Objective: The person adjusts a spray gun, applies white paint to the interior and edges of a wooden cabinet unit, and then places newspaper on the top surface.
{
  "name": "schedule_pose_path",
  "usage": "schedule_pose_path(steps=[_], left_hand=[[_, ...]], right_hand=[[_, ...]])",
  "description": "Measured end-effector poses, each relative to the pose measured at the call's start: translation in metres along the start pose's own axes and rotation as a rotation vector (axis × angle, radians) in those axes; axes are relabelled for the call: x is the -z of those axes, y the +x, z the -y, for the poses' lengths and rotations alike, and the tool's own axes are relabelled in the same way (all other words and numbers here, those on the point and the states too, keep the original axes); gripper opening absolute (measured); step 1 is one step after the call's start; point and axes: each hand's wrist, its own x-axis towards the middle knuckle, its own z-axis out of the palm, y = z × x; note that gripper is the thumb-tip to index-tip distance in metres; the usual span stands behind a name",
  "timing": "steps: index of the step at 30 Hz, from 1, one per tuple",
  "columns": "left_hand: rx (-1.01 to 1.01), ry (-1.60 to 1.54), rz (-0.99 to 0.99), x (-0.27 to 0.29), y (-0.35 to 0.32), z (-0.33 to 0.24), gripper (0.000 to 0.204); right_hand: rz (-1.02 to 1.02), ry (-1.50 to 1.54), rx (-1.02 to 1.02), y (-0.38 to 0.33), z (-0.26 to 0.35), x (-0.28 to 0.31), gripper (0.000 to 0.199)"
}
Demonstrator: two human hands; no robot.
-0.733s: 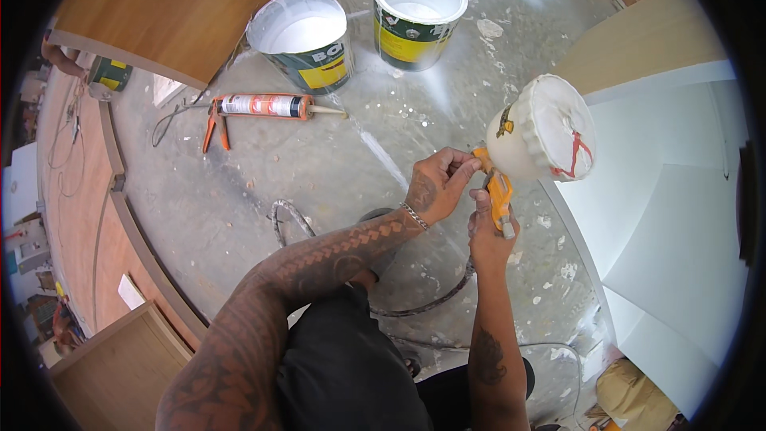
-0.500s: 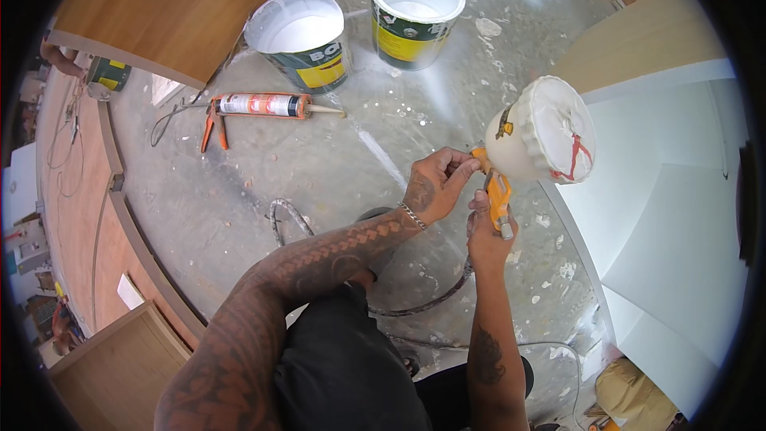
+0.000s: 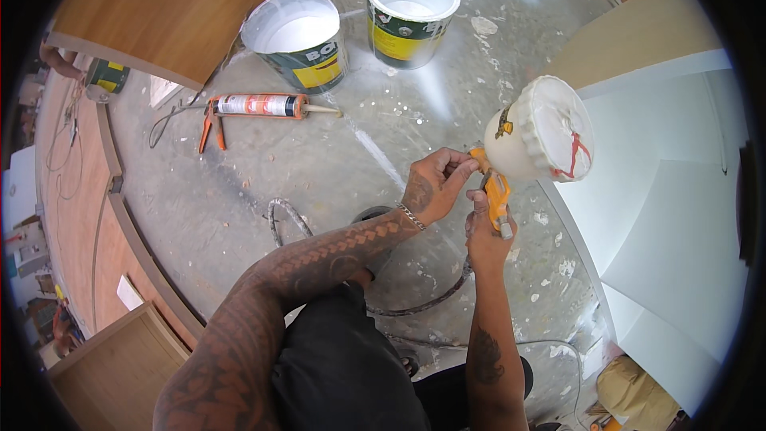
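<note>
A yellow paint spray gun (image 3: pixel 497 194) with a white paint cup (image 3: pixel 523 132) on top is held up over the concrete floor. My right hand (image 3: pixel 488 233) is wrapped round the gun's handle. At the front of the gun, my left hand (image 3: pixel 437 183) pinches its yellow nozzle end between thumb and fingers. The cup tilts to the right, its pale lid facing up with a red strip across it. A dark paint-spotted hose (image 3: pixel 423 307) loops over the floor below my hands.
Two paint buckets (image 3: pixel 295 40) (image 3: pixel 411 12) stand ahead. Left of them lies an orange caulking gun (image 3: pixel 259 105). A white-painted cabinet (image 3: pixel 638 191) takes up the right side; wooden panels (image 3: pixel 191 0) stand at the upper left. Another person's hand (image 3: pixel 64 62) shows at the far left.
Both hands keep their hold on the spray gun, with barely any movement. The view has shifted very slightly.
</note>
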Motion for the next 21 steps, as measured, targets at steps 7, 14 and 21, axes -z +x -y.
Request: schedule_pose_path(steps=[7,14,21], left_hand=[[-0.026,-0.064,0.012,-0.002,-0.009,0.007,0.019],[0.194,0.311,0.315,0.053,-0.023,-0.026,0.028],[-0.069,1.397,1.251,0.156,-0.047,-0.024,0.051]], right_hand=[[0.031,0.016,-0.107,-0.007,0.004,0.007,0.031],[0.024,0.032,-0.043,-0.021,0.028,0.02,0.026],[-0.132,0.367,-0.177,-0.059,-0.009,0.136,0.037]])
